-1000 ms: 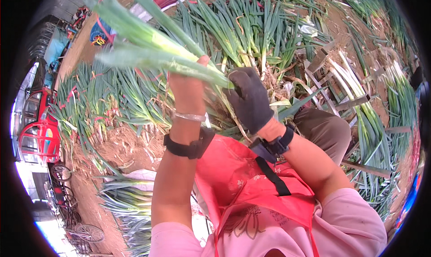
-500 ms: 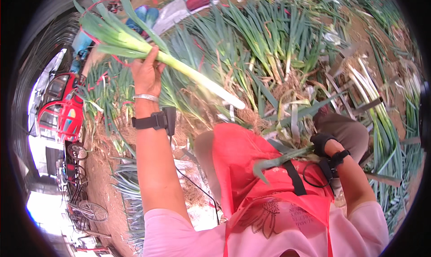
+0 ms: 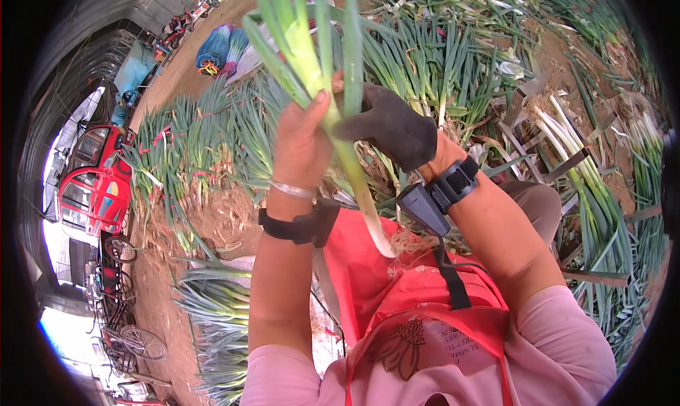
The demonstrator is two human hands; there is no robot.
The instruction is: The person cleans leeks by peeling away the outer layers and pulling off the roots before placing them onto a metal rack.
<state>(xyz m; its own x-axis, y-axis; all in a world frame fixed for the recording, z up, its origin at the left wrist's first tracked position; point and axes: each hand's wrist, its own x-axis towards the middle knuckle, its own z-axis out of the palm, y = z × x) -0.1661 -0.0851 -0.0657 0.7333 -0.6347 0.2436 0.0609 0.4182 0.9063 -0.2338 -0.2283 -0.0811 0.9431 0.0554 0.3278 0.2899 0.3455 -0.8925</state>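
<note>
A large leek (image 3: 354,176) is held up in front of me, its green leaves fanning out at the top and its white, rooted end hanging over my red apron (image 3: 340,254). My bare left hand (image 3: 303,140) is closed around the stalk just below where the leaves split, thumb along the front. From the right, my right hand (image 3: 397,126), in a dark glove, closes on the same leek at the leaf base. Its thumb crosses the stalk, while the other fingers are partly hidden behind a leaf.
Rows of leeks (image 3: 248,115) lie on the ground ahead and left. A metal rack (image 3: 567,168) with a bundle of leeks (image 3: 598,215) stands at right. More leeks (image 3: 216,300) are piled at lower left. A red vehicle (image 3: 95,179) and bicycles (image 3: 142,342) are farther left.
My left hand has brought the leek rightward and turned it more upright. My right hand has risen from my lap, away from a loose green leaf, onto the leek.
</note>
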